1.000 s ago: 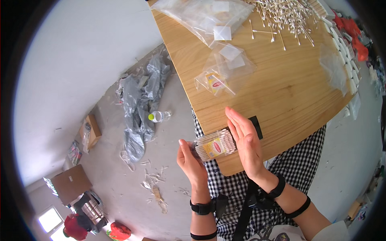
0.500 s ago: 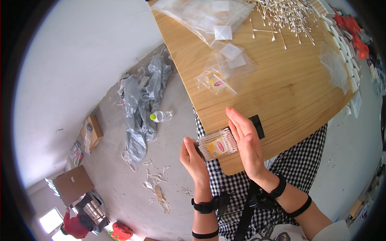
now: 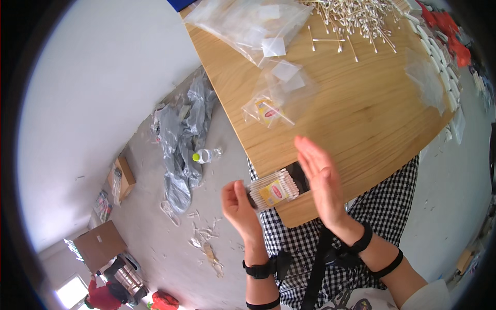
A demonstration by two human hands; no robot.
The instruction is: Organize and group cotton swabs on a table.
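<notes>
A clear flat pack of cotton swabs [image 3: 274,192] with a yellow label lies at the near left edge of the wooden table, jutting partly past it. My left hand [image 3: 240,209] has its fingers curled at the pack's left end, thumb up. Just right of the pack, my right hand [image 3: 326,194] is raised with fingers stretched out, slightly blurred, holding nothing. Between that hand and the swabs a flat black piece [image 3: 299,176] shows on the table; my right hand hides part of it.
Clear bags with white slips [image 3: 253,26] lie on the table [image 3: 351,124], one bag [image 3: 281,90] holding a yellow label. Loose cotton swabs [image 3: 361,20] are heaped at the back; white packs [image 3: 439,62] line the right edge. A bottle [image 3: 206,155] and grey plastic sheeting [image 3: 181,144] lie on the floor.
My right hand has moved slightly right, away from the swab ends, uncovering more of the black piece. My left hand and the pack have shifted a little left.
</notes>
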